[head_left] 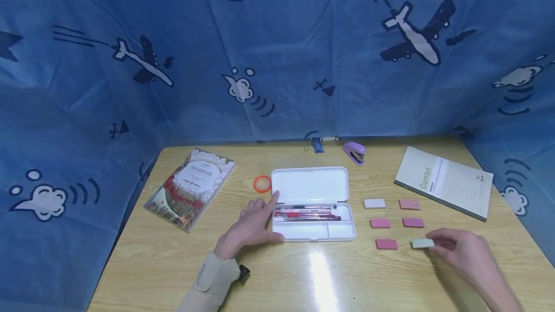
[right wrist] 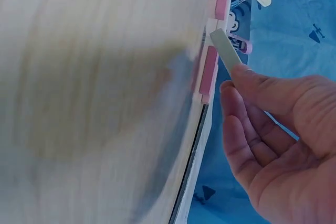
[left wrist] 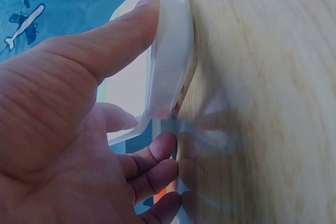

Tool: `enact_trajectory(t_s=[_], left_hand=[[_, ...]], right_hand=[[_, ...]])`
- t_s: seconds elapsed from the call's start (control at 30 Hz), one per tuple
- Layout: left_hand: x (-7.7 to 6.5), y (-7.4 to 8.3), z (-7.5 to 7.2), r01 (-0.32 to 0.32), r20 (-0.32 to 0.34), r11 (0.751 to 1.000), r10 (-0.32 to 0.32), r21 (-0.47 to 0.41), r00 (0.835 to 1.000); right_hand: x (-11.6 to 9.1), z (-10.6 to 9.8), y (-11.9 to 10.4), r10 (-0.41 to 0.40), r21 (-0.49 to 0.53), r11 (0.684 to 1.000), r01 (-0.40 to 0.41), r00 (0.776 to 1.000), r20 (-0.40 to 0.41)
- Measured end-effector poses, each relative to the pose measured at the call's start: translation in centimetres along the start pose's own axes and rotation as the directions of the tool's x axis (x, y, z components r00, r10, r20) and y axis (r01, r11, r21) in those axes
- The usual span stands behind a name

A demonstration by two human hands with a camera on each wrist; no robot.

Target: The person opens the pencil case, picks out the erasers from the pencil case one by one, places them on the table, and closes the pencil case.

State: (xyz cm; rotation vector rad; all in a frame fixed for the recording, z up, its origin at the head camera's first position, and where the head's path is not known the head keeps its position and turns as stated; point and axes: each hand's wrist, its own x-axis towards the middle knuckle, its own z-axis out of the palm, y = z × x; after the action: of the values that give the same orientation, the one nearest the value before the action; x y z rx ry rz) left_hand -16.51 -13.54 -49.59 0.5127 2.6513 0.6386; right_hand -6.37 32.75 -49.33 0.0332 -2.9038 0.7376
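Note:
An open white pencil case (head_left: 309,186) lies mid-table, with several pens (head_left: 303,213) in its rear compartment. My left hand (head_left: 251,223) touches its left side: the thumb rests at the front corner and the index finger against the lid, as the left wrist view also shows. Between thumb and fingertips my right hand (head_left: 466,249) pinches one end of a pale green eraser (right wrist: 226,48), held tilted just off the table. Nearby lie a white eraser (head_left: 375,203) and several pink erasers, among them a front one (head_left: 386,244) and one behind the right hand (head_left: 413,223).
An orange tape roll (head_left: 262,184) lies left of the case, and a book (head_left: 191,189) farther left. At the back are a blue binder clip (head_left: 317,145) and a purple stapler (head_left: 354,152). A notebook (head_left: 443,183) lies at right. Blue curtains (head_left: 277,61) surround the table.

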Motion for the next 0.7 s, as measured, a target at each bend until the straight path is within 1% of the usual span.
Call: enact_trajectory(t_s=[0.3,0.57,0.7], left_hand=[[-0.1,0.1,0.0,0.003,-0.003,1.000,-0.003,0.004,1.000],[-0.1,0.1,0.0,0.007,0.001,1.000,-0.007,-0.004,1.000],[-0.2,0.2,-0.1,0.004,-0.003,1.000,-0.004,-0.006,1.000]], right_hand=[[0.2,0.0,0.6,0.000,-0.006,1.000,0.001,0.999,0.054],[1.1,-0.1,0.8,0.030,-0.069,0.997,-0.019,0.986,0.165],[1.4,-0.1,0.9,0.031,-0.095,0.995,-0.015,0.983,0.180]])
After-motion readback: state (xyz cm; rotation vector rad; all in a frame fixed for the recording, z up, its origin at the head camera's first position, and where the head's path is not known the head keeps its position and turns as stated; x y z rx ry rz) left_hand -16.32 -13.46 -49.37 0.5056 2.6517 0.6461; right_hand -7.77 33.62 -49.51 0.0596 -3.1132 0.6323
